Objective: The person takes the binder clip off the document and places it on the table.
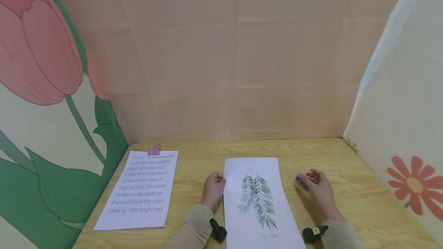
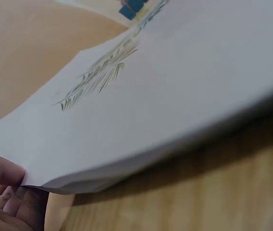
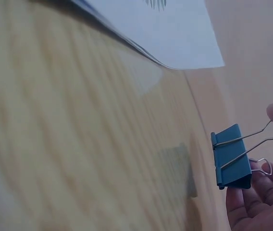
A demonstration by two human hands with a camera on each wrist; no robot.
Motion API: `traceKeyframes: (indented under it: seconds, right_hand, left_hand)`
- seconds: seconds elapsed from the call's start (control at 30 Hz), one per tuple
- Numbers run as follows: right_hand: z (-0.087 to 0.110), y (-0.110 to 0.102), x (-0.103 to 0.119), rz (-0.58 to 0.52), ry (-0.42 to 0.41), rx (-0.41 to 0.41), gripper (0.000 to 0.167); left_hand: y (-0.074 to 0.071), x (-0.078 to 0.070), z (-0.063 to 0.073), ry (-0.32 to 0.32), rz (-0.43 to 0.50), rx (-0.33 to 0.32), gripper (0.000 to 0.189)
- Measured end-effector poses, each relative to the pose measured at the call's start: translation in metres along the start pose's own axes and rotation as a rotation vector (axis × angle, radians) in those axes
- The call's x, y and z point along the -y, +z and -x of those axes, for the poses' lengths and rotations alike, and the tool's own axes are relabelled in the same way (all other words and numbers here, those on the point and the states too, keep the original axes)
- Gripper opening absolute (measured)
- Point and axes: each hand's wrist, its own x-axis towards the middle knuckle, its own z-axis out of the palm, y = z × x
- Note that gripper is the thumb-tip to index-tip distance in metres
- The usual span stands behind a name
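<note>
On the table (image 1: 194, 164), leaf-printed paper (image 1: 237, 218) is pinched at its left edge between the thumb and fingers of the left hand (image 1: 213, 189). To the paper's right, apart from it, a blue clip (image 3: 233, 161) is held above the table, its wire handles pinched between the right hand's (image 1: 321, 191) thumb and fingers. Farther left, text pages (image 1: 138, 193) are gripped along the top by a pink clip (image 1: 154, 151).

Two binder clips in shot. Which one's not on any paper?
The blue binder clip, held in the right hand beside the leaf-print sheets; the pink clip sits on the top edge of the text sheets.
</note>
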Motion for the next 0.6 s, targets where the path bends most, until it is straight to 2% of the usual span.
traceKeyframes:
  seconds: [0.23,0.6]
  right_hand:
    - [-0.0006,-0.0006,0.0008,-0.016,0.001,-0.002,0.081]
    - [0.0,-0.0012,-0.0036,-0.005,0.023,0.029,0.08]
  left_hand:
    - [0.0027,-0.0023,-0.0024,-0.003,-0.021,-0.014,0.006]
    - [0.0082,-0.0003,-0.0029,-0.028,-0.015,0.012,0.003]
